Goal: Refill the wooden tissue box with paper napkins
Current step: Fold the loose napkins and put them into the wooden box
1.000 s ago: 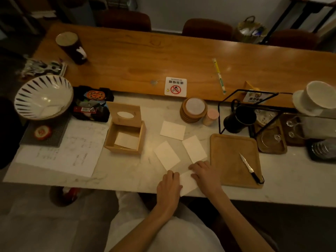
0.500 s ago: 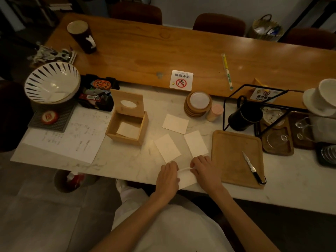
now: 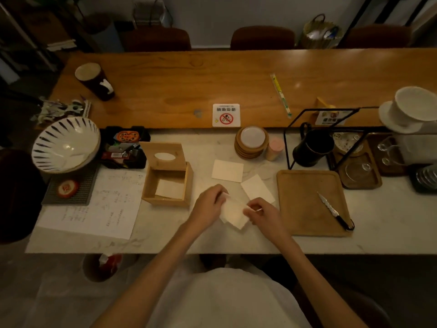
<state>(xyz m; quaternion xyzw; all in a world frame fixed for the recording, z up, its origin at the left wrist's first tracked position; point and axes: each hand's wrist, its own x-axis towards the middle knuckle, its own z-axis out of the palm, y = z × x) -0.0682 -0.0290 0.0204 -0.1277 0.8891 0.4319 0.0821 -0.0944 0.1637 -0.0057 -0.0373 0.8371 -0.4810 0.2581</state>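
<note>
The open wooden tissue box, one napkin inside, sits at nine o'clock of the left hand, which pinches one edge of a paper napkin whose three-o'clock edge the right hand pinches above the marble counter.

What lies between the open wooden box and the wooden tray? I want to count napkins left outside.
In the head view, two napkins lie flat there, and both hands hold a third. The box has one inside.
</note>
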